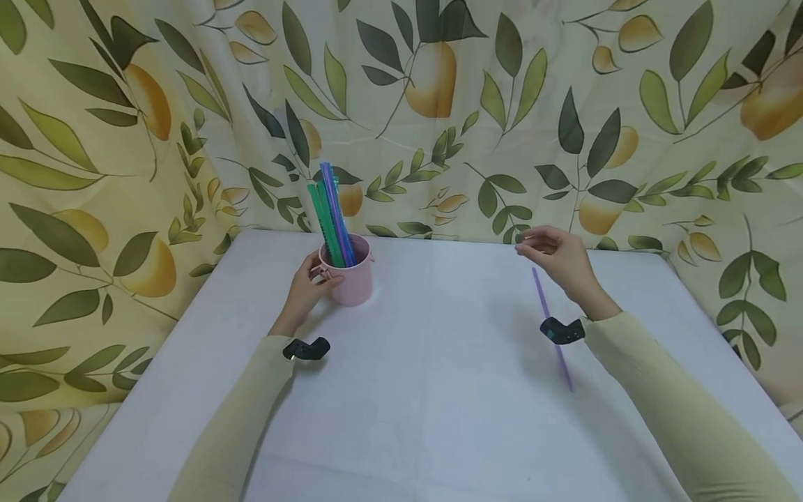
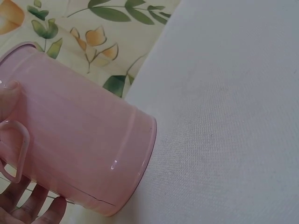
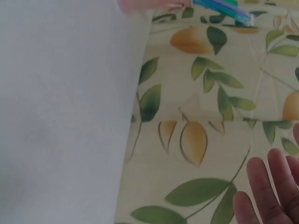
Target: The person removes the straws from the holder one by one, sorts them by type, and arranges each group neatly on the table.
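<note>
A small pink bucket point(image 1: 354, 284) with little side handles stands at the back left of the table. Green straws point(image 1: 326, 216) and blue-purple straws point(image 1: 339, 217) lean out of it together. My left hand point(image 1: 309, 289) grips the bucket's left side. In the left wrist view its thumb lies on the pink wall point(image 2: 79, 126), with other fingers point(image 2: 35, 203) beneath. My right hand point(image 1: 558, 261) is raised over the back right with loosely bent fingers and nothing visible in it. Below it lies a single purple straw point(image 1: 542, 296), partly hidden by the wrist camera.
A white-covered table point(image 1: 414, 390) spreads under both arms. Behind it and to the sides hangs a leaf-and-fruit patterned cloth point(image 1: 401, 160), meeting the table's back edge. Black cameras point(image 1: 307, 348) sit on both wrists.
</note>
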Available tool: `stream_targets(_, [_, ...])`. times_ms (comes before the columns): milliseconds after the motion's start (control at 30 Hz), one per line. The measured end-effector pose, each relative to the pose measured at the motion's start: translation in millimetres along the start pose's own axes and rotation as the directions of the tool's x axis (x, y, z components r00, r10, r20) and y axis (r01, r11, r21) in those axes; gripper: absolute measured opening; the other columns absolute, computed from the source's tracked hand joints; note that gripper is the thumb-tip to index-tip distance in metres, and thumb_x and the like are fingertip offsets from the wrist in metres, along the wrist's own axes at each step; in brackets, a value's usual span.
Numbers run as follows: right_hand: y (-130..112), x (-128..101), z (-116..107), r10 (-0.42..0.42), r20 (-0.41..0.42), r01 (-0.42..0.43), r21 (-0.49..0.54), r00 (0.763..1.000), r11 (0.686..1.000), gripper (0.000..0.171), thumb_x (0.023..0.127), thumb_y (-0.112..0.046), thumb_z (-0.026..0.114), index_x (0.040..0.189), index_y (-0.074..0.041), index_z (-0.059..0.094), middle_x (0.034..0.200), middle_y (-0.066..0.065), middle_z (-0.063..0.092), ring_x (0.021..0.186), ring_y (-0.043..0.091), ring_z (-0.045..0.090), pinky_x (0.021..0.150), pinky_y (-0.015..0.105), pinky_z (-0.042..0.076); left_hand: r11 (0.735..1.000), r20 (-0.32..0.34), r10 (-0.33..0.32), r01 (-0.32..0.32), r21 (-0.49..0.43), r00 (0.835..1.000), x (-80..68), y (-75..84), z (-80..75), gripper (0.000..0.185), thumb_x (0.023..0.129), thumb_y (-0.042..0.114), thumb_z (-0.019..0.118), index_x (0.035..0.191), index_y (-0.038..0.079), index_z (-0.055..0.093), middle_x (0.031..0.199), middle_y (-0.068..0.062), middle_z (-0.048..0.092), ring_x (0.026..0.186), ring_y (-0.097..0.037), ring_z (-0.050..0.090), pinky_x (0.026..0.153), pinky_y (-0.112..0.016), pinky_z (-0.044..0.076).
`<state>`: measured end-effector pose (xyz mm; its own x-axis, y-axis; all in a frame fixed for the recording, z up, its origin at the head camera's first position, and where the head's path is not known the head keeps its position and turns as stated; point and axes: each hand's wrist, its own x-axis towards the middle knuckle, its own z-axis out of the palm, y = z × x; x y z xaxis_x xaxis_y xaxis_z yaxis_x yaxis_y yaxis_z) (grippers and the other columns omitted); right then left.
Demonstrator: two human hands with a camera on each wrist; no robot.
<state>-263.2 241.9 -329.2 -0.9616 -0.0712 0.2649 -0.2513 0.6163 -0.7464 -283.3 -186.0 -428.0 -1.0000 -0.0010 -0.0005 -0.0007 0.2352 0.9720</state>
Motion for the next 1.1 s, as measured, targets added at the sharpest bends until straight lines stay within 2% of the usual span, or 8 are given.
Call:
stream_targets(133, [-28, 13, 23, -0.094, 0.025, 0.093, 0.024, 0.995, 0.995, 0.036, 0.088, -0.021, 0.065, 0.118, -0.002, 0.06, 0.099, 0.014, 0.067, 0.078, -0.008, 0.057, 0.073, 0.003, 0.047, 1.0, -0.008, 0.007, -0.007, 0.011, 1.0, 0.0, -2.8, -1.9, 0.079, 0.084, 0.019, 0.071, 0.148, 0.012, 0.026, 0.152, -0.011, 0.031, 0.141, -0.031, 0.028, 0.116, -0.047, 0.028])
stream_targets(200, [-40, 20, 34, -0.126, 0.044, 0.125, 0.028, 0.991, 0.992, 0.035, 0.089, -0.019, 0.065, 0.119, -0.003, 0.059, 0.103, 0.018, 0.067, 0.081, -0.003, 0.06, 0.074, 0.004, 0.048, 1.0, -0.014, 0.013, -0.013, 0.021, 1.0, 0.2, -4.2, -2.4, 0.079, 0.083, 0.021, 0.071, 0.148, 0.014, 0.026, 0.152, -0.009, 0.031, 0.14, -0.03, 0.029, 0.116, -0.046, 0.029])
stream_targets(367, [-68, 38, 62, -0.174, 0.099, 0.169, 0.056, 0.98, 0.984, 0.033, 0.088, -0.018, 0.066, 0.118, -0.004, 0.061, 0.102, 0.017, 0.067, 0.09, 0.02, 0.065, 0.075, 0.014, 0.052, 0.998, -0.024, 0.048, -0.047, 0.048, 0.999, 0.6, -3.3, -2.6, 0.078, 0.084, 0.023, 0.071, 0.147, 0.014, 0.027, 0.151, -0.01, 0.032, 0.14, -0.03, 0.031, 0.115, -0.046, 0.03])
stream_targets(500, [-86, 52, 85, -0.211, 0.135, 0.199, 0.098, 0.968, 0.975, 0.031, 0.087, -0.017, 0.067, 0.115, -0.003, 0.063, 0.101, 0.018, 0.067, 0.091, 0.027, 0.065, 0.075, 0.019, 0.053, 0.998, -0.024, 0.058, -0.057, 0.038, 0.998, 0.3, -1.6, -1.7, 0.077, 0.084, 0.021, 0.071, 0.147, 0.012, 0.027, 0.151, -0.011, 0.032, 0.139, -0.032, 0.031, 0.115, -0.047, 0.031])
stream_targets(667, [-105, 64, 112, -0.23, 0.165, 0.207, 0.145, 0.959, 0.968, 0.026, 0.086, -0.014, 0.068, 0.11, -0.005, 0.065, 0.098, 0.016, 0.069, 0.088, 0.025, 0.066, 0.074, 0.023, 0.054, 0.999, -0.016, 0.045, -0.044, 0.03, 0.999, 0.3, -2.7, -0.9, 0.077, 0.084, 0.02, 0.07, 0.147, 0.012, 0.027, 0.15, -0.011, 0.033, 0.139, -0.031, 0.031, 0.114, -0.046, 0.031])
stream_targets(833, [-121, 76, 138, -0.219, 0.208, 0.189, 0.153, 0.953, 0.97, 0.025, 0.087, -0.017, 0.067, 0.109, -0.006, 0.066, 0.1, 0.014, 0.07, 0.09, 0.022, 0.066, 0.079, 0.029, 0.056, 0.998, -0.016, 0.049, -0.049, 0.028, 0.999, 0.2, -3.7, -0.6, 0.077, 0.084, 0.02, 0.07, 0.147, 0.012, 0.026, 0.15, -0.012, 0.033, 0.139, -0.031, 0.032, 0.114, -0.047, 0.031])
stream_targets(1100, [-134, 89, 178, -0.216, 0.268, 0.17, 0.183, 0.939, 0.968, 0.023, 0.087, -0.013, 0.066, 0.107, -0.002, 0.065, 0.099, 0.016, 0.069, 0.091, 0.025, 0.066, 0.082, 0.031, 0.058, 0.999, -0.01, 0.05, -0.05, 0.007, 0.999, -1.8, -0.9, -1.5, 0.077, 0.085, 0.018, 0.07, 0.147, 0.011, 0.026, 0.15, -0.014, 0.033, 0.139, -0.032, 0.031, 0.115, -0.047, 0.031])
